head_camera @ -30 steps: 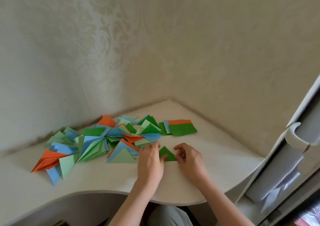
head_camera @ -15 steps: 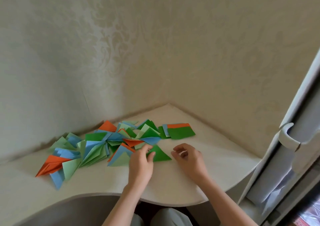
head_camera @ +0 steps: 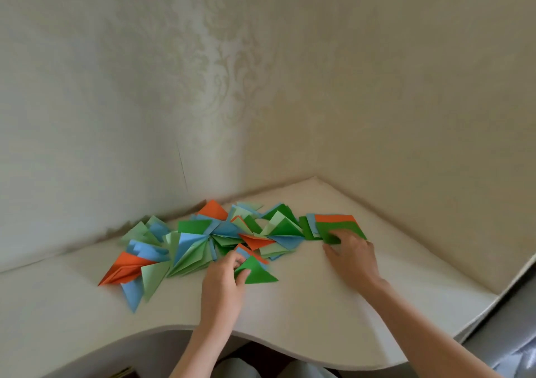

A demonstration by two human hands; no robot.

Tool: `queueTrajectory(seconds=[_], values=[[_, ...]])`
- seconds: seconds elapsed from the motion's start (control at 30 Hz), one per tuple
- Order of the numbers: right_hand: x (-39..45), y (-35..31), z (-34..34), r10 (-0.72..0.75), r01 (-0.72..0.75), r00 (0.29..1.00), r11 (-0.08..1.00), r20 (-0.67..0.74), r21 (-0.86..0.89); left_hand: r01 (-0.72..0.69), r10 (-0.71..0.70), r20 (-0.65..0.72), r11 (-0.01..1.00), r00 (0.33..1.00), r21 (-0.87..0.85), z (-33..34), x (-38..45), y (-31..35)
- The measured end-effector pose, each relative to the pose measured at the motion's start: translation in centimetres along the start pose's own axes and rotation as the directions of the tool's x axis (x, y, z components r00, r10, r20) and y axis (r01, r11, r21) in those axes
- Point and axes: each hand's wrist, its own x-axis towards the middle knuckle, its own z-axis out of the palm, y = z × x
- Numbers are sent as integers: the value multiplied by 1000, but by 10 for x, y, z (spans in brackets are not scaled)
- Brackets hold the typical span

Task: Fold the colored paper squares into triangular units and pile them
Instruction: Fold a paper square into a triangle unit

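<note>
Cream bench (head_camera: 319, 313) with a curved front edge, set into a corner of pale patterned wallpaper (head_camera: 203, 72). A grey door edge (head_camera: 510, 319) shows at lower right. Folded triangles (head_camera: 203, 241) in orange, blue, light green and dark green lie in a loose overlapping pile across the bench's left and middle, close to the wall. A small stack of flat squares (head_camera: 333, 225), dark green on top with orange and blue edges showing, sits just right of the pile.

Left hand (head_camera: 223, 284): reaches forward, thumb and fingers pinch the left corner of a dark green triangle (head_camera: 258, 273) at the pile's near edge; grip narrow, holding it.

Right hand (head_camera: 352, 257): reaches to the squares, fingertips lie on the top green sheet's near corner; grip relaxed, fingers fairly straight.
</note>
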Motion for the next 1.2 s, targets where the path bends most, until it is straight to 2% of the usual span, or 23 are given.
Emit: queueTrajectory(seconds=[0.23, 0.37, 0.47, 0.6, 0.67, 0.8, 0.9, 1.07, 1.2], values=[[1, -2, 7, 20, -28, 992, 998, -122, -59, -70, 69, -46, 997, 997, -20, 11, 11, -1], [1, -1, 5, 21, -21, 990, 1000, -141, 0, -140, 143, -32, 987, 989, 83, 10, 12, -2], [-5, 1, -3, -20, 27, 986, 999, -168, 36, -156, 159, -17, 982, 987, 110, 9, 10, 0], [-26, 5, -12, -110, 139, 955, 986, -274, 90, -179, 184, -18, 971, 983, 160, 8, 6, 10], [-41, 6, -15, -151, 184, 944, 979, -293, 88, -204, 207, -6, 970, 978, 134, 11, 2, 21], [-63, 7, -15, -168, 198, 949, 976, -265, 90, -268, 272, 43, 960, 961, -84, 26, -10, 48], [-73, 10, -12, -153, 175, 968, 980, -198, 99, -299, 332, 131, 929, 934, -217, 40, -17, 66], [-78, 17, -12, -167, 180, 982, 971, -89, 160, -279, 346, 311, 930, 885, -241, 62, -19, 79], [-80, 20, -11, -162, 176, 983, 960, -80, 219, -285, 350, 324, 930, 879, -232, 69, -17, 79]])
